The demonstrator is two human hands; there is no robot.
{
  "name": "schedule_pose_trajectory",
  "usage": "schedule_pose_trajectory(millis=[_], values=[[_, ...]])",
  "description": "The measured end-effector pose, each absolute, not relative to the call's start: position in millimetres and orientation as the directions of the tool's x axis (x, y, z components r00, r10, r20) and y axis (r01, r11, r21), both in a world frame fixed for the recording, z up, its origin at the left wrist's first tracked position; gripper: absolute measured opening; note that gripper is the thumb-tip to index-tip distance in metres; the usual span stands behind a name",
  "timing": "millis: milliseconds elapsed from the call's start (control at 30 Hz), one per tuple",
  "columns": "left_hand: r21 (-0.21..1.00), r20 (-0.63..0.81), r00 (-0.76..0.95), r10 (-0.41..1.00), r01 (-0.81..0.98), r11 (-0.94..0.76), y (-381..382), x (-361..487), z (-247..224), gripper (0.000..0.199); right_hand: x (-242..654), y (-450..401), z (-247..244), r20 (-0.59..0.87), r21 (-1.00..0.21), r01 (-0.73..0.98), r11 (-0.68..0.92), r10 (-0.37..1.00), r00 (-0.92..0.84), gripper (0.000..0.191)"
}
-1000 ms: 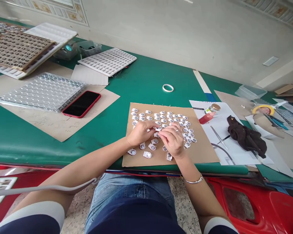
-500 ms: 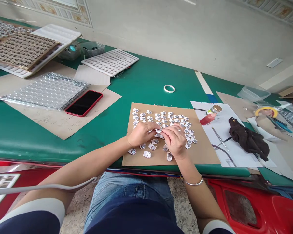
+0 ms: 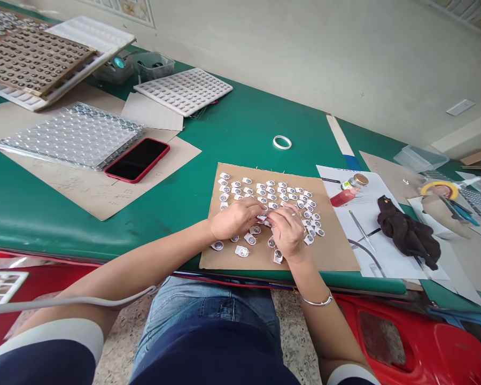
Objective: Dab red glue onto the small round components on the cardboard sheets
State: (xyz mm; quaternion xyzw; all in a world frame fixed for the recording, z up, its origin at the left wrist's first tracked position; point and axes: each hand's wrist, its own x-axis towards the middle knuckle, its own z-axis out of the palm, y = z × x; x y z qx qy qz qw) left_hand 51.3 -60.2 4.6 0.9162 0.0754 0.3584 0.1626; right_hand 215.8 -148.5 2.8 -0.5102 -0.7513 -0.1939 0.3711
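A brown cardboard sheet (image 3: 324, 246) lies on the green table, bearing several small white tagged pieces with round dark-ringed faces. Over its middle, my left hand (image 3: 237, 216) and my right hand (image 3: 287, 231) meet at the fingertips. Between them they pinch one small white tagged piece (image 3: 262, 217). The fingers of both hands are bent and pressed together, and they partly hide the piece and others beneath. One loose tagged piece (image 3: 243, 251) lies below my left hand, and another (image 3: 278, 256) is just left of my right wrist.
A red-cased phone (image 3: 137, 160) and a clear bubbled sheet (image 3: 74, 136) lie at the left, with white trays (image 3: 188, 91) behind. A tape ring (image 3: 282, 142) sits beyond the cardboard. At the right are a jar (image 3: 357, 180), a red bottle (image 3: 343, 197), tweezers (image 3: 361, 230) and black cloth (image 3: 409, 230).
The view has shifted slightly, so the far trays and the phone appear higher. Both hands remain together over the cardboard, with only small finger movements around the piece.
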Motion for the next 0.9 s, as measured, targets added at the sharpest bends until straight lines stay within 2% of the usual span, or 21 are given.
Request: schedule_pose_trajectory(millis=[300,467,533,667,767,900], values=[[0.307,0.654,0.731,0.194,-0.021,-0.952,-58.2,52.7,-3.2,0.024,211.5,-147.8,-1.7,0.739,-0.117,0.901,0.419,0.643,-0.203,0.019],[0.278,0.634,0.753,0.178,-0.006,-0.961,-56.3,53.0,-2.9,0.019,213.6,-145.2,-3.6,0.738,-0.104,0.898,0.427,0.639,-0.218,0.017],[0.308,0.633,0.745,0.21,0.007,-0.951,-55.1,53.9,-0.1,0.018,215.8,-145.0,-2.7,0.734,-0.148,0.898,0.415,0.655,-0.181,0.015],[0.455,0.613,0.708,0.35,0.046,-0.889,-55.3,57.6,4.6,0.016,218.7,-145.2,1.9,0.719,-0.215,0.887,0.409,0.68,-0.14,0.019],[0.526,0.58,0.72,0.38,0.026,-0.85,-57.4,60.6,5.2,0.02,221.3,-145.3,6.4,0.693,-0.182,0.885,0.428,0.695,-0.194,0.017],[0.515,0.569,0.73,0.379,0.043,-0.856,-56.4,60.0,7.3,0.028,238.1,-156.8,14.0,0.654,-0.136,0.918,0.372,0.73,-0.199,0.012]])
